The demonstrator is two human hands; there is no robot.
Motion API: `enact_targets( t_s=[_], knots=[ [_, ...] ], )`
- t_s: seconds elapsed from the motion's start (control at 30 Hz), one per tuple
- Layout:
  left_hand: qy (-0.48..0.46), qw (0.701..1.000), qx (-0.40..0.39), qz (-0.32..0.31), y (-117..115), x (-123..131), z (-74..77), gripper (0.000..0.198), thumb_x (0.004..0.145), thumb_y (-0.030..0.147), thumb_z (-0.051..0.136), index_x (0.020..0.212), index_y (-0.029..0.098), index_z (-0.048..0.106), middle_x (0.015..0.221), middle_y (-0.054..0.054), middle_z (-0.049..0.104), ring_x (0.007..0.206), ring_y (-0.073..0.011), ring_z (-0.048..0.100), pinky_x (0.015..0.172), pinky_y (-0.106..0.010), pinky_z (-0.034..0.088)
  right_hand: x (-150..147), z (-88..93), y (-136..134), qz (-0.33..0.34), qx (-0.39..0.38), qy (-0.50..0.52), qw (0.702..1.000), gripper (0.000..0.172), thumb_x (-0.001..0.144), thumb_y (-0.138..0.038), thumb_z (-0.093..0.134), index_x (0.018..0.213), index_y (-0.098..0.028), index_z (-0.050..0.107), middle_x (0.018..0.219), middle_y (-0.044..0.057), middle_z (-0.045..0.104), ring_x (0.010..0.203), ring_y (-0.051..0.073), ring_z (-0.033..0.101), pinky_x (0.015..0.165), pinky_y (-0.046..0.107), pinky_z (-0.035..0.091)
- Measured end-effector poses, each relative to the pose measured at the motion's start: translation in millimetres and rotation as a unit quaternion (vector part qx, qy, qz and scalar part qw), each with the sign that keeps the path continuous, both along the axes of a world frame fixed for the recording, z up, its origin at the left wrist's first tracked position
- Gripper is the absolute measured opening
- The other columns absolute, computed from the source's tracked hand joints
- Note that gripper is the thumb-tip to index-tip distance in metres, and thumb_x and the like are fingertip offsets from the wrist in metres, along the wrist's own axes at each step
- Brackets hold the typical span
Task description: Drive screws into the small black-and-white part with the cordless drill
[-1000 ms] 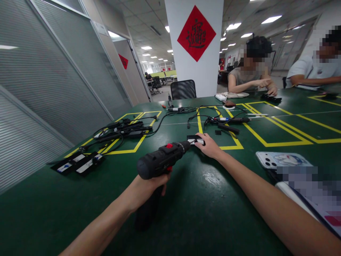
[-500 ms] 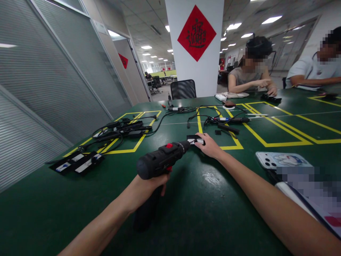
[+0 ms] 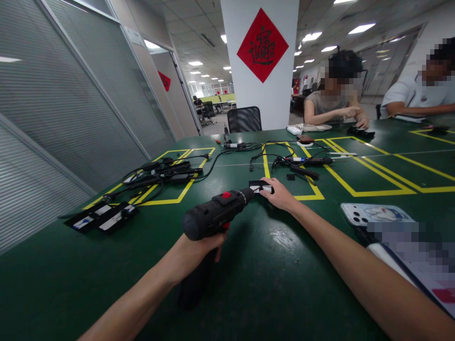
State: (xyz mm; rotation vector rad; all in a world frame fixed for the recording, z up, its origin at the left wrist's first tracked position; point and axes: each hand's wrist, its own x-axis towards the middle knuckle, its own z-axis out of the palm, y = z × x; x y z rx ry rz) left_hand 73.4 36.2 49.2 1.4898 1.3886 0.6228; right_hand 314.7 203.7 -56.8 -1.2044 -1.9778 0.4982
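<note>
My left hand (image 3: 201,251) is closed round the handle of a black cordless drill (image 3: 209,218) with red switches. The drill points forward and to the right, its tip at a small black-and-white piece (image 3: 256,185) on the green table. Whether the tip touches it, I cannot tell. From the right, my right hand (image 3: 277,193) grips that piece with thumb and fingers and keeps it on the tabletop. The fingers cover the piece's right part.
Two black panels with white strips (image 3: 115,218) lie at left, by a heap of black cables and adapters (image 3: 170,173). Beyond my right hand lie a pen-like tool (image 3: 302,160) and a black block (image 3: 290,177). A phone (image 3: 378,213) lies at right. Two people sit across the table.
</note>
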Motion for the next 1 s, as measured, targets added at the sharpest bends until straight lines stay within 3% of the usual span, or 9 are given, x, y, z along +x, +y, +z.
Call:
enact_targets(
  t_s=[0.5,1.0],
  knots=[
    [-0.005,1.0,0.003,-0.008,-0.8,-0.3,-2.8,0.022,0.081,0.03,0.054,0.096,0.014,0.053,0.065,0.001,0.057,0.055,-0.0145,0.052,0.064,-0.033,0.041,-1.8,-2.6,-0.7,-0.004,-0.002,0.025,1.0,0.041,0.082,-0.029,0.057,0.122,-0.024,0.053,0.109,0.005,0.052,0.098,0.018,0.055,0.093,0.032,0.04],
    [-0.015,1.0,-0.002,0.013,-0.8,1.2,-2.0,0.024,0.076,0.031,0.057,0.094,0.015,0.057,0.057,0.001,0.059,0.053,-0.0167,0.055,0.058,-0.031,0.041,-2.9,-2.8,-1.3,-0.013,0.004,0.016,1.0,0.041,0.082,-0.031,0.057,0.122,-0.024,0.053,0.11,0.006,0.052,0.098,0.019,0.055,0.093,0.034,0.041]
  ],
)
